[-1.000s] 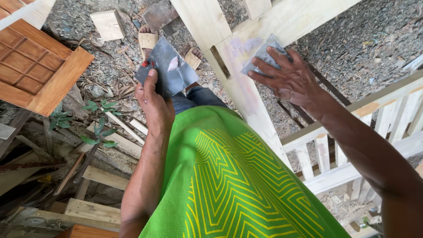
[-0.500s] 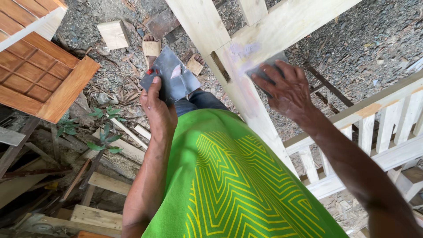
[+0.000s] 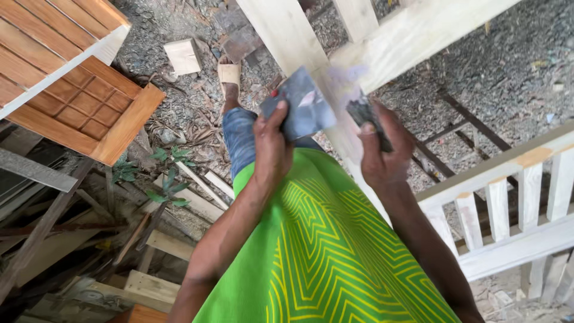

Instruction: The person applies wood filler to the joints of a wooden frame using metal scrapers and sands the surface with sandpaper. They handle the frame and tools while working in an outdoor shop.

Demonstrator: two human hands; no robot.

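My left hand (image 3: 270,149) grips a flat grey metal plate (image 3: 302,104) with a pale smear on it, held up close to the pale wooden frame (image 3: 287,33). My right hand (image 3: 382,152) pinches a small dark scraper blade (image 3: 366,113) between thumb and fingers, just off the frame's joint, where a faint purple-grey smear (image 3: 350,75) shows on the wood. The two hands are close together in front of my green patterned shirt (image 3: 323,251).
A white slatted wooden railing (image 3: 508,197) lies at the right on gravel ground. A brown panelled door piece (image 3: 78,101) sits at upper left. Loose timber offcuts (image 3: 167,245) and a small green plant (image 3: 167,179) crowd the lower left. A wood block (image 3: 182,57) lies near my sandalled foot (image 3: 229,75).
My right hand has lifted off the frame and drawn back toward me, now pinching the blade edge-on. My left hand has swung the plate right, up beside the frame. The view shifted.
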